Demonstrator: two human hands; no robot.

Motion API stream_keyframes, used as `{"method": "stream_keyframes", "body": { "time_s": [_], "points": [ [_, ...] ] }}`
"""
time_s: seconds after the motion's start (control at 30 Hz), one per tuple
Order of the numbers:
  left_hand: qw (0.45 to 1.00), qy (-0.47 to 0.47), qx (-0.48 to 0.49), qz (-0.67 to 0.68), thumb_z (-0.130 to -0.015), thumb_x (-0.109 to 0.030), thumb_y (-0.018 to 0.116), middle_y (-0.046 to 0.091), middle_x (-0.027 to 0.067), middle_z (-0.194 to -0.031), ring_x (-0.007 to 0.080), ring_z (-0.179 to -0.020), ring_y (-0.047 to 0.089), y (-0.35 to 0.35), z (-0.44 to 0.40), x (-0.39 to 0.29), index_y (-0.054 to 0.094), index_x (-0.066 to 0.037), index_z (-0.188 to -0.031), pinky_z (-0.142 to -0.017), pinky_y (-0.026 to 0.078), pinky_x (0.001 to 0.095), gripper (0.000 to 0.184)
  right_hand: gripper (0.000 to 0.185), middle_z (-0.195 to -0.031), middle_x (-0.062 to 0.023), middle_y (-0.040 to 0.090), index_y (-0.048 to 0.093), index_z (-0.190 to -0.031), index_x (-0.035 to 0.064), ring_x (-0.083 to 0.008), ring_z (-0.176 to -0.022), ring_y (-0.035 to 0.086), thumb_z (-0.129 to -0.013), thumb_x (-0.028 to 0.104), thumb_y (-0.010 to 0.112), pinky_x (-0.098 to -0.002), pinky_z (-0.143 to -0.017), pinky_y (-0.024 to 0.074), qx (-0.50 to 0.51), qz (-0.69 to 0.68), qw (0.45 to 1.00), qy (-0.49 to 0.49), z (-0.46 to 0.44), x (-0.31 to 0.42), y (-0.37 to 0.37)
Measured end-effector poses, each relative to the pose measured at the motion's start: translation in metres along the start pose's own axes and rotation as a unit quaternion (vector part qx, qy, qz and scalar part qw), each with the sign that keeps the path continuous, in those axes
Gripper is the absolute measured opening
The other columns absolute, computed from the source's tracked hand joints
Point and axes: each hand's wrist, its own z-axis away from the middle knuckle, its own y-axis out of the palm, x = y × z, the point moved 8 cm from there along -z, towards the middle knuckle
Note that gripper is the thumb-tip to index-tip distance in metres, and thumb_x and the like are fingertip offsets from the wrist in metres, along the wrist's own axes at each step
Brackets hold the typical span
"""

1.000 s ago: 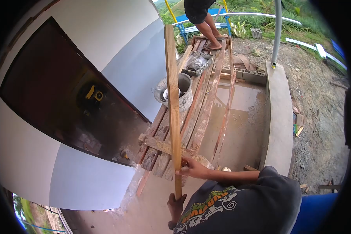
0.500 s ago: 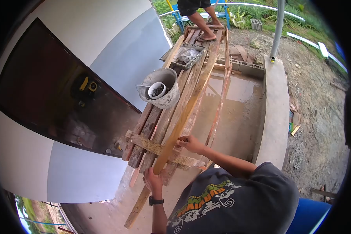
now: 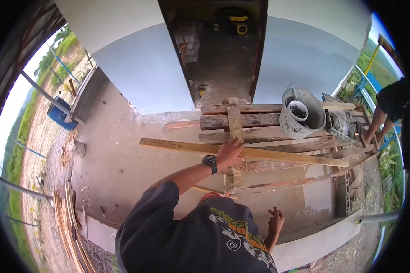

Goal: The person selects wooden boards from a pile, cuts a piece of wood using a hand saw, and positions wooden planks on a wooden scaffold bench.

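Observation:
My left hand (image 3: 230,154), with a black watch at its wrist, is wrapped over a long wooden plank (image 3: 182,145). The plank lies across a rough crosspiece (image 3: 235,123) and the boards of a low platform. Off to the lower right, away from the plank, my right hand (image 3: 275,219) is raised with its fingers curled together. Whatever may be between those fingers is too small to make out. A cement-stained bucket (image 3: 298,129) stands on the platform boards, with a small white container (image 3: 297,109) of dark bits inside it.
Another person's legs (image 3: 381,123) are at the platform's far right end, near a tray (image 3: 339,123) with a plastic bag. A doorway (image 3: 218,59) opens ahead between painted walls. Long wood strips (image 3: 67,223) lie at lower left, and a blue barrel (image 3: 60,113) lies beyond the floor edge.
My view has swung left, so the platform now runs to the right. The plank now lies across my view, my left hand is over it, and my right hand has come away from it.

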Motion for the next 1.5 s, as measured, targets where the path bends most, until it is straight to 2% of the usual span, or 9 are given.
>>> {"method": "stream_keyframes", "body": {
  "time_s": [0.13, 0.2, 0.27, 0.37, 0.53, 0.8, 1.2, 1.37, 1.5],
  "points": [
    [0.989, -0.010, 0.135, -0.063, -0.077, -0.046, 0.085, 0.063, 0.0169, -0.120, 0.0337, -0.120, 0.057, 0.026, -0.027, -0.008, 0.066, -0.003, -0.118, -0.096, 0.049, 0.0552, 0.062, 0.036, -0.092, -0.0119, 0.076, 0.070, -0.119, 0.0044, -0.0034, -0.041, 0.036, -0.101, 0.036, 0.067, -0.0241, -0.035, 0.0246, -0.001, 0.011, 0.999, 0.039, -0.017, -0.004, -0.008],
    [0.978, 0.092, 0.032, -0.185, -0.073, -0.048, 0.087, 0.065, 0.0168, -0.120, 0.0329, -0.114, 0.061, 0.021, -0.047, -0.030, 0.068, -0.003, -0.118, -0.096, 0.049, 0.0562, 0.066, 0.036, -0.092, -0.0110, 0.076, 0.070, -0.119, 0.0050, -0.0033, -0.040, 0.035, -0.102, 0.037, 0.067, -0.0243, -0.035, 0.0244, 0.017, 0.054, 0.998, 0.031, -0.031, 0.016, 0.005],
    [0.956, 0.209, 0.159, -0.134, -0.070, -0.050, 0.089, 0.070, 0.0097, -0.116, 0.0324, -0.118, 0.062, 0.048, -0.100, -0.080, 0.069, -0.014, -0.121, -0.092, 0.053, 0.0570, 0.065, 0.039, -0.088, -0.0123, 0.076, 0.070, -0.114, 0.0012, -0.0027, -0.039, 0.034, -0.100, 0.038, 0.068, -0.0233, -0.035, 0.0244, 0.043, 0.079, 0.995, -0.033, -0.051, 0.053, 0.018],
    [0.901, 0.388, 0.176, -0.085, -0.074, -0.039, 0.086, 0.074, 0.0080, -0.088, 0.0310, -0.091, 0.073, -0.076, -0.122, -0.209, 0.077, -0.013, -0.091, -0.082, 0.056, 0.0510, 0.033, 0.043, -0.089, -0.0123, 0.077, 0.070, -0.116, 0.0016, -0.0026, -0.040, 0.033, -0.101, 0.041, 0.069, -0.0231, -0.035, 0.0234, 0.068, 0.094, 0.992, -0.041, -0.069, 0.080, 0.040],
    [0.883, 0.465, 0.063, 0.029, -0.074, -0.039, 0.086, 0.072, 0.0102, -0.095, 0.0326, -0.097, 0.070, -0.181, -0.053, -0.336, 0.074, -0.011, -0.099, -0.086, 0.054, 0.0513, 0.039, 0.042, -0.089, -0.0118, 0.077, 0.070, -0.115, 0.0015, -0.0036, -0.042, 0.035, -0.100, 0.041, 0.069, -0.0239, -0.037, 0.0256, 0.117, 0.126, 0.984, -0.054, -0.081, 0.093, 0.070],
    [0.934, 0.320, 0.053, 0.147, -0.075, -0.040, 0.085, 0.068, 0.0137, -0.107, 0.0351, -0.108, 0.065, -0.061, 0.078, -0.288, 0.070, -0.008, -0.110, -0.092, 0.051, 0.0518, 0.050, 0.042, -0.088, -0.0111, 0.076, 0.070, -0.113, 0.0015, -0.0052, -0.046, 0.039, -0.100, 0.041, 0.069, -0.0251, -0.040, 0.0290, 0.194, 0.153, 0.968, -0.042, -0.076, 0.077, 0.136],
    [0.915, 0.366, 0.035, 0.163, -0.077, -0.040, 0.085, 0.063, 0.0189, -0.125, 0.0389, -0.124, 0.057, -0.123, -0.085, -0.254, 0.063, -0.003, -0.128, -0.102, 0.047, 0.0526, 0.067, 0.041, -0.087, -0.0100, 0.076, 0.070, -0.111, 0.0015, -0.0076, -0.051, 0.045, -0.099, 0.041, 0.069, -0.0271, -0.045, 0.0341, 0.298, 0.245, 0.920, -0.075, -0.035, 0.082, 0.283],
    [0.999, -0.021, 0.004, -0.025, -0.079, -0.046, 0.083, 0.045, 0.0291, -0.150, 0.0476, -0.146, 0.036, -0.031, -0.081, -0.051, 0.050, 0.002, -0.148, -0.116, 0.036, 0.0561, 0.091, 0.041, -0.086, -0.0095, 0.076, 0.070, -0.110, 0.0015, -0.0086, -0.053, 0.048, -0.099, 0.041, 0.070, -0.0279, -0.047, 0.0363, 0.324, 0.285, 0.898, -0.086, -0.014, 0.081, 0.340],
    [0.994, -0.069, 0.038, 0.072, -0.093, -0.053, 0.068, 0.042, 0.0324, -0.153, 0.0487, -0.146, 0.036, 0.033, -0.034, 0.019, 0.051, 0.004, -0.147, -0.117, 0.036, 0.0580, 0.081, 0.041, -0.086, -0.0091, 0.076, 0.070, -0.109, 0.0015, -0.0094, -0.055, 0.050, -0.099, 0.041, 0.070, -0.0285, -0.048, 0.0380, 0.340, 0.321, 0.879, -0.091, -0.004, 0.080, 0.383]
  ]
}}
